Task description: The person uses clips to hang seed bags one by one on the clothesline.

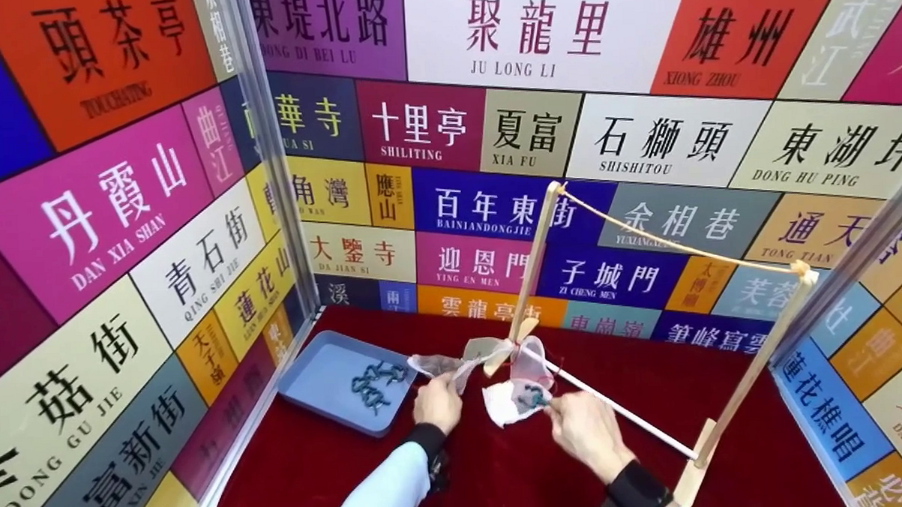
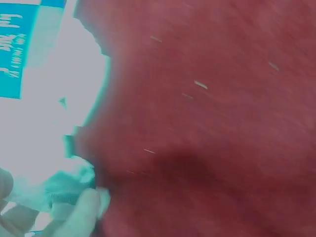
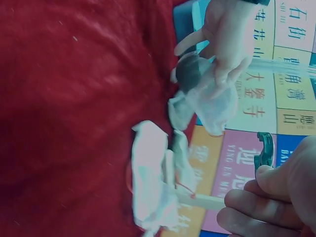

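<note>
My left hand [image 1: 437,404] pinches a sheer white gauze piece [image 1: 444,365], which looks like a small pouch. Its fingertips [image 2: 84,215] on the pale cloth also show in the left wrist view. Between thumb and fingers, my right hand [image 1: 588,432] holds a small dark green plastic clip [image 3: 265,150]. Close to the right hand in the head view is a white cloth piece [image 1: 505,405]. More gauze [image 1: 530,359] with thin red string gathers around the foot of a wooden post [image 1: 534,265].
A blue-grey tray [image 1: 313,378] at the left holds several dark green clips [image 1: 377,384]. A sagging cord [image 1: 675,234] joins the post tops, and a white rod [image 1: 621,409] runs low between them. Dark red cloth [image 1: 496,477] covers the table; lettered panels [image 1: 627,135] surround it.
</note>
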`<state>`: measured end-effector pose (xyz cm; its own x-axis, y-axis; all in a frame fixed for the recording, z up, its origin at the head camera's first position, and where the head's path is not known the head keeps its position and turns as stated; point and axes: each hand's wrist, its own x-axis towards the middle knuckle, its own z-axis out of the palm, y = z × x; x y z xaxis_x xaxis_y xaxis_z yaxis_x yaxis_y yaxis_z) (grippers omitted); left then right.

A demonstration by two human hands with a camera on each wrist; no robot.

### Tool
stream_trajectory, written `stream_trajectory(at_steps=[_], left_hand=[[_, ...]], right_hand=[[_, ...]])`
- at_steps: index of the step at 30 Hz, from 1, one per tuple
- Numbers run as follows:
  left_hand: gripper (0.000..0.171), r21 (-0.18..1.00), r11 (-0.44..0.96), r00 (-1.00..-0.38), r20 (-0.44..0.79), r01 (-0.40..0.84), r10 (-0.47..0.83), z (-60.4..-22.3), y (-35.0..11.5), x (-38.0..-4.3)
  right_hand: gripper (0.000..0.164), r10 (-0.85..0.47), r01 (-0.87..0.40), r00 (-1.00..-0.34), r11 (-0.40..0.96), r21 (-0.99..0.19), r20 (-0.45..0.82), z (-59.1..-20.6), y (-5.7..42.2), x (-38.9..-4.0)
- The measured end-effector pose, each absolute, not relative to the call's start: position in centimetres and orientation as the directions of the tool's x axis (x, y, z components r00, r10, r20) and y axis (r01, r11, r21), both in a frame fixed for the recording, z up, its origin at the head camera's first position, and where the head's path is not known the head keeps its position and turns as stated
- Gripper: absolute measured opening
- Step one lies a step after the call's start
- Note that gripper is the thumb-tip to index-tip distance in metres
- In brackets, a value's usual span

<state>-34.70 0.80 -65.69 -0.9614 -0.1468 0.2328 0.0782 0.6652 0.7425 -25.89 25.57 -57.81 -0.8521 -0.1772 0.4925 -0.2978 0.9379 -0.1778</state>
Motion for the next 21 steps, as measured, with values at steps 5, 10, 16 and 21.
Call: stream_trajectory(at_steps=[5,10,16,21], left_hand=[[0.022,0.788,0.531,-0.917,0.396,0.312,-0.049,-67.0,1.6,-37.7],[0.026,0.794,0.444,-0.885,0.466,0.416,-0.004,-67.0,3.0,-39.6],[0.016,0.872,0.391,-0.946,0.325,0.294,-0.014,-56.9,4.8,-36.0],[0.019,0.840,0.435,-0.935,0.353,0.325,0.016,-52.6,6.9,-36.3]], right_hand=[[0.015,-0.134,-0.243,-0.897,0.945,-0.218,0.422,-54.5,26.9,-27.3],[0.013,-0.154,-0.257,-0.886,0.949,-0.184,0.438,-50.1,27.7,-29.1],[0.047,-0.192,-0.267,-0.853,0.960,-0.090,0.486,-43.6,27.7,-31.0],[0.052,-0.166,-0.202,-0.856,0.979,-0.021,0.489,-37.1,28.0,-32.6]])
